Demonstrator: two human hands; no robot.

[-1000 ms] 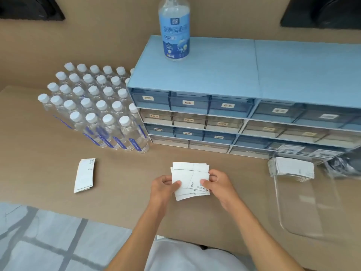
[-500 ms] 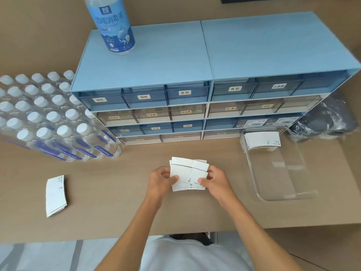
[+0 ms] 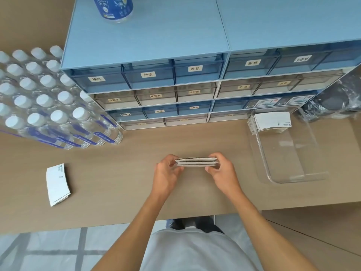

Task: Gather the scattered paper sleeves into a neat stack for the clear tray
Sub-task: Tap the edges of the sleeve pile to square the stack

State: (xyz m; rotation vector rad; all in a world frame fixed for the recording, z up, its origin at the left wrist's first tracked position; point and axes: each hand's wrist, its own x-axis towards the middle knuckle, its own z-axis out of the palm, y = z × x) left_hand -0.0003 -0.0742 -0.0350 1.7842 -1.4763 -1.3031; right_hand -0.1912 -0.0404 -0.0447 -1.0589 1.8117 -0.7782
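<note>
Sleeves point(image 3: 197, 162), a small bundle of white paper ones, sit edge-on between my two hands just above the bench point(image 3: 127, 173). My left hand point(image 3: 167, 173) pinches one end and my right hand point(image 3: 221, 169) pinches the other, fingers point(image 3: 212, 156) clamped on the stack from both sides. The layers look slightly uneven, so I judge a loose squeeze could let one slip out or fan open. To the right of my right fingers, near but apart, lies the clear tray point(image 3: 293, 173), with another stack of sleeves point(image 3: 272, 121) at its far end. Well to the left of my left fingers a folded pile point(image 3: 57, 184) waits on the bench. Open bench runs between fingers and tray; its thin clear rim could catch the stack going in.
</note>
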